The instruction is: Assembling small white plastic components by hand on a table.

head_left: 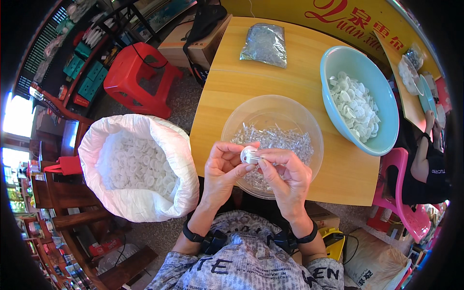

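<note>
Between the fingertips of my left hand (pixel 223 168) is a small round white plastic cap (pixel 248 154). My right hand (pixel 288 178) pinches a thin clear plastic piece against the cap's side; its inner end is hard to make out. Both hands are held over the near part of a translucent round tub (pixel 270 100). Many short clear plastic tubes (pixel 296 143) lie loose inside that tub. To my left, a white woven sack (pixel 89 164) with a rolled rim holds a heap of white round caps (pixel 140 166).
A light blue basin (pixel 333 128) of white parts (pixel 355 106) stands on the right of the wooden table (pixel 212 106). Near the far edge lies a clear bag of small parts (pixel 264 44). Red stool (pixel 140 79) at left; pink chair (pixel 403 193) and another person's arm (pixel 421 154) at right.
</note>
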`<state>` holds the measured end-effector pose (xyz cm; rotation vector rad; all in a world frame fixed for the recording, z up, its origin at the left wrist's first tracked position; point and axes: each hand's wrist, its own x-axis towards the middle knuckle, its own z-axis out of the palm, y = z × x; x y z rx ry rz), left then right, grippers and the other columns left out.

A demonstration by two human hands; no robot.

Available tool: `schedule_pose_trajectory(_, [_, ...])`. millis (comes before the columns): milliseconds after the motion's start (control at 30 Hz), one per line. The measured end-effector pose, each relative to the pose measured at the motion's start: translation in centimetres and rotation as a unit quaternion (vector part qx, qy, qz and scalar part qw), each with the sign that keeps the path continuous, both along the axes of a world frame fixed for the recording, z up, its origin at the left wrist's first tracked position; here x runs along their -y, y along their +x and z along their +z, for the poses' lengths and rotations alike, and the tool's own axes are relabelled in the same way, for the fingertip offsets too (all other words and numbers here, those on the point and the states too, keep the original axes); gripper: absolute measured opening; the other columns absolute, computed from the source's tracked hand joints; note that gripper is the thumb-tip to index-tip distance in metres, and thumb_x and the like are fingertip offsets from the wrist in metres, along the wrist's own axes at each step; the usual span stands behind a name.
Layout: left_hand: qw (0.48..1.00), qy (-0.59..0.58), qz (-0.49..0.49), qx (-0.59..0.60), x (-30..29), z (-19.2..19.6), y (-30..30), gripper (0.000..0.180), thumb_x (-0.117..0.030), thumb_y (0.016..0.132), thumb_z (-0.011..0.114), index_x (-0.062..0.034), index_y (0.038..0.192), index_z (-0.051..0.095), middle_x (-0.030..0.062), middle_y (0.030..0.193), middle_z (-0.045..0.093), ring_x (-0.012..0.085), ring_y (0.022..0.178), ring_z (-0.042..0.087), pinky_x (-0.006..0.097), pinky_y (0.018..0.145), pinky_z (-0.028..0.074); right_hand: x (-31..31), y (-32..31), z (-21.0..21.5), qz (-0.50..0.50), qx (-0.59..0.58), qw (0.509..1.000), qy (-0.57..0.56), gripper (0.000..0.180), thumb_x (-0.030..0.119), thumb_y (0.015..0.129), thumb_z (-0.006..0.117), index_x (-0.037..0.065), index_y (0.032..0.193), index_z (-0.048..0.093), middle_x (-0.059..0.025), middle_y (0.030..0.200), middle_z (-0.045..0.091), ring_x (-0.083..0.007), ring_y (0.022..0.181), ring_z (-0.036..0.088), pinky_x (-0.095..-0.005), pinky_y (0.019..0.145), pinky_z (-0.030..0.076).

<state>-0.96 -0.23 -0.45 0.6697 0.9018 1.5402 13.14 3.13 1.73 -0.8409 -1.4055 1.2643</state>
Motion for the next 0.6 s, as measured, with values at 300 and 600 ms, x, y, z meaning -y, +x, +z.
schedule_pose_trajectory(300, [0.998, 0.030, 0.014, -0.056, 0.0, -0.1, 0.0, 0.038, 0.008, 0.077, 0.067, -0.0050, 0.105, 0.045, 0.0249, 0.120, 0.056, 0.0217, 0.107, 0.059, 0.034, 0.092, 0.049, -0.1, 0.0, -0.1, 0.009, -0.012, 1.000, -0.020, 0.011, -0.001, 0.086, 0.061, -0.001, 0.097, 0.063, -0.0122, 0.099, 0.066, -0.0133, 0.085, 0.065, -0.0250, 0.070, 0.056])
schedule_pose_trajectory(600, [0.987, 0.108, 0.013, -0.121, 0.1, -0.8, -0.3, 0.036, 0.012, 0.078, 0.065, -0.0012, 0.107, 0.047, 0.0249, 0.122, 0.053, 0.0253, 0.113, 0.055, 0.036, 0.093, 0.051, 0.0, 0.3, -0.4, 0.019, -0.038, 0.996, -0.073, 0.010, 0.001, 0.087, 0.062, -0.001, 0.097, 0.062, -0.0116, 0.099, 0.066, -0.0116, 0.082, 0.064, -0.0231, 0.068, 0.054])
